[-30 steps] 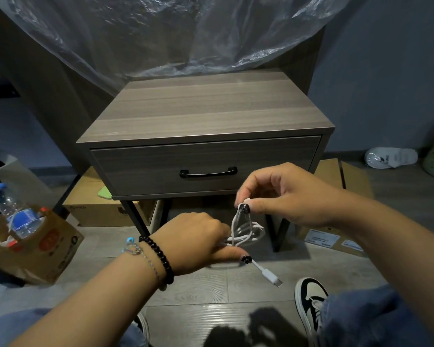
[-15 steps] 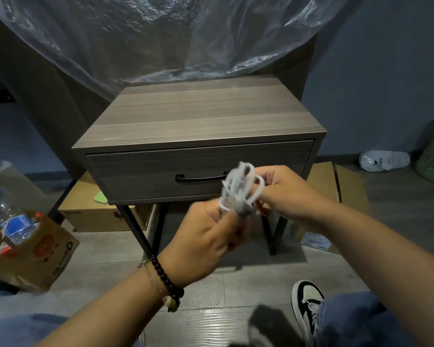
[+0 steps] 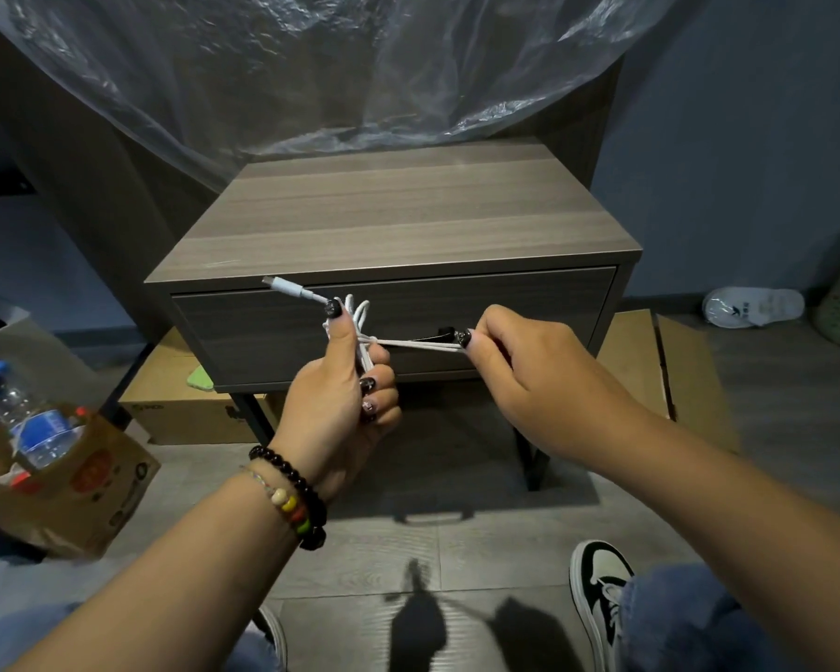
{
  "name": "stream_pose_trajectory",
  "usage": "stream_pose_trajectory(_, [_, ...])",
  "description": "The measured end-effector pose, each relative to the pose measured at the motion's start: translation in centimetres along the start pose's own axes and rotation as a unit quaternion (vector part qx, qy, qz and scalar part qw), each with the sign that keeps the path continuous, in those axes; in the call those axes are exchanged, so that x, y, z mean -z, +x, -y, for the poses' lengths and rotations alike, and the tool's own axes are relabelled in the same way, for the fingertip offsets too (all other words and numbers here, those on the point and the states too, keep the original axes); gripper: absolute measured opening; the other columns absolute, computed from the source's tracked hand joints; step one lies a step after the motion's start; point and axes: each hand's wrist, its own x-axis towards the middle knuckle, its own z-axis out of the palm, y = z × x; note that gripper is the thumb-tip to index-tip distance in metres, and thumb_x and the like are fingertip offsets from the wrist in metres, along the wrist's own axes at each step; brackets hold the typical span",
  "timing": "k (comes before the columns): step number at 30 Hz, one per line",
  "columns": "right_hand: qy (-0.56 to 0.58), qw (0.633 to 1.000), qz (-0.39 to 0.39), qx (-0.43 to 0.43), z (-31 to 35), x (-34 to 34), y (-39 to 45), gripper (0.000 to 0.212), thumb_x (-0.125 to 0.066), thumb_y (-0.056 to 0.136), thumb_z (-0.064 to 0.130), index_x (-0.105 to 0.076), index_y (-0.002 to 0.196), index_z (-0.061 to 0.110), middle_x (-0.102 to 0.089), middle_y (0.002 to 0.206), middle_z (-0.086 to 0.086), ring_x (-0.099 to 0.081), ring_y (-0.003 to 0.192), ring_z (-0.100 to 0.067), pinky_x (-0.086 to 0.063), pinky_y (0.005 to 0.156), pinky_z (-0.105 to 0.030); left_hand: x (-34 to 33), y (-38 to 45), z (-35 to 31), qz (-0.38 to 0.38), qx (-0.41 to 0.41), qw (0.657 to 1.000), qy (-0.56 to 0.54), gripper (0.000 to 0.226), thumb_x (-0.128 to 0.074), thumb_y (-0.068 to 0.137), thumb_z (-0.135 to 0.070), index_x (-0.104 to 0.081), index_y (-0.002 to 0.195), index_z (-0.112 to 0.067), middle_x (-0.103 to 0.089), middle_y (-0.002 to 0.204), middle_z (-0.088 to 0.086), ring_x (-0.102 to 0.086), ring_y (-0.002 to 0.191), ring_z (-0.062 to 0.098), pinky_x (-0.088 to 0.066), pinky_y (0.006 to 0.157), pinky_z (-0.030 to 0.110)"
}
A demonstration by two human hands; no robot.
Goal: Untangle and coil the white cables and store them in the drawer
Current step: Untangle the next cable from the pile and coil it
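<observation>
My left hand (image 3: 343, 395) grips a bundled white cable (image 3: 362, 332) upright in front of the drawer (image 3: 243, 332) of a grey wooden nightstand (image 3: 408, 220). The cable's white plug (image 3: 287, 287) sticks out to the upper left past my thumb. My right hand (image 3: 529, 366) pinches a doubled strand of the same cable and holds it taut, stretched rightward from the bundle. The drawer is closed; its black handle (image 3: 444, 330) is mostly hidden behind the strand and my right hand.
Clear plastic sheeting (image 3: 360, 65) hangs behind the nightstand. Cardboard boxes (image 3: 185, 409) sit under and beside it. A paper bag with a water bottle (image 3: 25, 419) stands at left. A white slipper (image 3: 752, 308) lies at right. My shoe (image 3: 597, 584) rests on the floor.
The bundle was low near the floor, then raised before the drawer. My right hand has now pulled a strand out to the right, and the plug points up-left.
</observation>
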Motion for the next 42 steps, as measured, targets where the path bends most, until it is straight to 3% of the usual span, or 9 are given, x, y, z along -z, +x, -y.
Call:
stream_pose_trajectory(5, [-0.035,0.997,0.032,0.069,0.5,0.5,-0.7,0.021,-0.034,0.097,0.038,-0.045,0.084,0.025,-0.048,0.067,0.012,-0.047,0.059,-0.009,-0.038,0.053,-0.030,0.2,0.8,-0.3,-0.018,0.019,1.000,0.007,0.055,-0.035,0.095,-0.057,-0.055,0.108,-0.008,-0.030,0.052,-0.006,-0.025,0.037,0.003,-0.022,0.040,0.017])
stream_pose_trajectory(11, [-0.068,0.989,0.054,0.120,0.6,1.0,-1.1,0.017,-0.037,0.100,0.036,-0.040,0.084,0.030,-0.044,0.067,0.014,-0.045,0.058,-0.008,-0.029,0.052,-0.022,0.7,0.8,-1.4,0.050,0.074,0.995,-0.048,0.047,-0.033,0.099,-0.034,-0.056,0.120,0.001,-0.040,0.062,0.001,-0.032,0.051,0.009,-0.026,0.051,0.021])
stream_pose_trajectory(13, [-0.054,0.990,0.041,0.122,0.4,1.4,-1.0,0.019,-0.034,0.100,0.036,-0.041,0.083,0.030,-0.045,0.067,0.014,-0.046,0.059,-0.009,-0.034,0.052,-0.025,0.8,0.7,-1.6,0.063,0.084,0.993,-0.047,0.047,-0.033,0.097,-0.032,-0.056,0.121,0.001,-0.042,0.066,0.003,-0.033,0.055,0.010,-0.026,0.054,0.022])
stream_pose_trajectory(17, [-0.050,0.992,0.019,0.110,-0.6,2.1,-0.7,0.021,-0.032,0.095,0.041,-0.043,0.082,0.028,-0.047,0.067,0.014,-0.047,0.061,-0.008,-0.039,0.054,-0.030,0.7,0.7,-1.5,0.071,0.100,0.991,-0.047,0.060,-0.025,0.098,-0.051,-0.057,0.116,-0.004,-0.040,0.063,0.002,-0.032,0.049,0.009,-0.026,0.046,0.021])
stream_pose_trajectory(24, [-0.069,0.991,0.060,0.096,-1.1,2.3,-0.8,0.023,-0.031,0.095,0.042,-0.044,0.083,0.028,-0.045,0.066,0.015,-0.046,0.062,-0.007,-0.031,0.055,-0.023,0.5,0.6,-1.5,0.057,0.082,0.995,-0.025,0.034,-0.035,0.096,-0.037,-0.055,0.092,-0.009,-0.039,0.061,0.003,-0.031,0.048,0.010,-0.025,0.045,0.020])
stream_pose_trajectory(30, [-0.069,0.990,0.079,0.093,-1.1,2.3,-0.9,0.022,-0.031,0.095,0.043,-0.043,0.081,0.031,-0.047,0.066,0.014,-0.046,0.061,-0.007,-0.033,0.054,-0.023,0.7,0.5,-1.6,0.039,0.090,0.994,-0.036,0.051,-0.031,0.095,-0.053,-0.053,0.085,-0.008,-0.039,0.063,0.003,-0.031,0.051,0.012,-0.024,0.050,0.023])
stream_pose_trajectory(36, [-0.065,0.992,0.079,0.076,-1.4,2.3,-0.6,0.021,-0.034,0.097,0.041,-0.041,0.079,0.033,-0.048,0.066,0.013,-0.046,0.060,-0.007,-0.034,0.053,-0.023,0.7,0.6,-1.6,0.066,0.087,0.992,-0.060,0.035,-0.033,0.098,-0.026,-0.054,0.115,-0.004,-0.046,0.067,0.004,-0.035,0.052,0.009,-0.027,0.045,0.020])
stream_pose_trajectory(42, [-0.028,0.998,0.050,0.004,-2.3,2.5,-0.1,0.025,-0.040,0.097,0.039,-0.049,0.079,0.026,-0.053,0.064,0.008,-0.049,0.057,-0.010,-0.038,0.054,-0.030,0.8,0.6,-1.8,0.089,0.070,0.992,-0.055,0.039,-0.033,0.100,-0.025,-0.054,0.127,-0.005,-0.049,0.072,0.003,-0.037,0.058,0.008,-0.035,0.047,0.020])
